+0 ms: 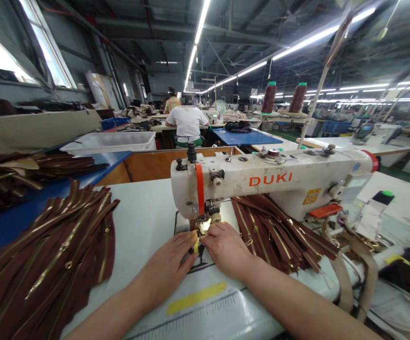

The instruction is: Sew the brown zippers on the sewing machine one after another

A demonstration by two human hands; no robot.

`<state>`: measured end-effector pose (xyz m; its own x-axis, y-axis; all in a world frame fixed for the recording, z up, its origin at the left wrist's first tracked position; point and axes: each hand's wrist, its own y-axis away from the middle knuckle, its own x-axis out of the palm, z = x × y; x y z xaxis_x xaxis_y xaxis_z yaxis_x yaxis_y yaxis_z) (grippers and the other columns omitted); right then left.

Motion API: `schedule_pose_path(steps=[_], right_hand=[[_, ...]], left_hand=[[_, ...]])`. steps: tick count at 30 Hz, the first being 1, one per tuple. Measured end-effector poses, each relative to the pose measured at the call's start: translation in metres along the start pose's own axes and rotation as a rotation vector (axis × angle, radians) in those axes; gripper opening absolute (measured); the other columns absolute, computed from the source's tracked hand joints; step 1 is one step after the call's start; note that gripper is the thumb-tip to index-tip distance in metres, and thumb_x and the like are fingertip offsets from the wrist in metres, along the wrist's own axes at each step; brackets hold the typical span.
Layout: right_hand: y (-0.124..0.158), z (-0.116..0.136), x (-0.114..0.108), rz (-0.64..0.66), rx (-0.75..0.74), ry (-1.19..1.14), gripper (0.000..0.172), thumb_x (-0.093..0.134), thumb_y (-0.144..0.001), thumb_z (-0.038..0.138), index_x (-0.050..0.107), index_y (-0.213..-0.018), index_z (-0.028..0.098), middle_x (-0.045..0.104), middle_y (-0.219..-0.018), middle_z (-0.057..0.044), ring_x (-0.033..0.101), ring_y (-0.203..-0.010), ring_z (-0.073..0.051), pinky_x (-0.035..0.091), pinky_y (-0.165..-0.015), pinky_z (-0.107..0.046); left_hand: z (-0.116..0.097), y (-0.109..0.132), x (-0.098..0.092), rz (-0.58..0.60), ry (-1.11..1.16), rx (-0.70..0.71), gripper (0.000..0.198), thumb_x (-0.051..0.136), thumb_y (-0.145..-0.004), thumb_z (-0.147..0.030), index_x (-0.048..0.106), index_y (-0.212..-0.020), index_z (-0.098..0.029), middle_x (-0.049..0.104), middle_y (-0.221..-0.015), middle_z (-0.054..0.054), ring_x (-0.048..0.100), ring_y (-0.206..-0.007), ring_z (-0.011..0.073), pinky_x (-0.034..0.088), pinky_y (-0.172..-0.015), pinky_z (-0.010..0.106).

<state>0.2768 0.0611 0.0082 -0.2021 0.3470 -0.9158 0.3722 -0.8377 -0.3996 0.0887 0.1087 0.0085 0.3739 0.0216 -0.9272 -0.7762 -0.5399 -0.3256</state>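
One left hand point(172, 255) and one right hand point(228, 248) are positioned close together at the needle end of the sewing machine point(235, 186); whether either grips the yellow piece point(196, 245) between them cannot be determined. Brown zippers point(84, 241) lie on the tabletop point(139, 222), both sides.

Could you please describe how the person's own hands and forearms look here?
The left hand and right hand wear no gloves. Both forearms are uncovered as far as they show, with no sleeve, watch or bracelet in view. Fine fingertip detail is unclear.

The sewing machine point(242, 182) bears "DUKI" in orange.
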Motion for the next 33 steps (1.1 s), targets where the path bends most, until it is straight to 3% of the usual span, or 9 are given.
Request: schedule_pose_path(steps=[11,25,28,33], right_hand=[[0.002,-0.001,0.000,-0.015,0.038,-0.037,0.015,0.052,-0.091,0.018,0.064,-0.082,0.018,0.058,-0.080,-0.003,0.048,-0.083,-0.019,0.036,-0.073,-0.031],[0.002,-0.001,-0.001,-0.024,0.064,-0.073,0.019,0.050,-0.092,0.020,0.065,-0.081,0.019,0.059,-0.080,-0.003,0.049,-0.083,-0.019,0.036,-0.074,-0.031],[0.002,0.002,-0.003,-0.021,0.069,-0.088,0.019,0.050,-0.092,0.019,0.065,-0.081,0.019,0.060,-0.080,-0.003,0.050,-0.083,-0.018,0.036,-0.074,-0.030],[0.003,0.006,-0.006,-0.026,0.033,-0.093,0.017,0.051,-0.090,0.015,0.067,-0.083,0.018,0.061,-0.079,-0.004,0.050,-0.082,-0.018,0.038,-0.076,-0.030]], left_hand=[[0.003,-0.003,0.004,-0.093,0.059,-0.008,0.032,0.040,-0.094,-0.032,0.058,-0.117,-0.018,0.065,-0.116,0.009,0.059,-0.109,0.0233,0.049,-0.097,0.043],[0.002,-0.012,-0.001,-0.088,-0.016,0.005,0.023,0.040,-0.093,-0.023,0.056,-0.109,-0.016,0.064,-0.110,0.009,0.058,-0.105,0.0237,0.048,-0.095,0.042],[-0.002,-0.001,-0.010,-0.074,-0.063,0.026,0.020,0.039,-0.092,-0.019,0.058,-0.100,-0.018,0.066,-0.099,0.007,0.060,-0.095,0.0233,0.049,-0.090,0.042],[-0.023,0.042,-0.033,-0.061,-0.019,0.015,0.016,0.043,-0.089,-0.017,0.059,-0.090,-0.020,0.065,-0.088,0.006,0.060,-0.085,0.0225,0.051,-0.085,0.041]])
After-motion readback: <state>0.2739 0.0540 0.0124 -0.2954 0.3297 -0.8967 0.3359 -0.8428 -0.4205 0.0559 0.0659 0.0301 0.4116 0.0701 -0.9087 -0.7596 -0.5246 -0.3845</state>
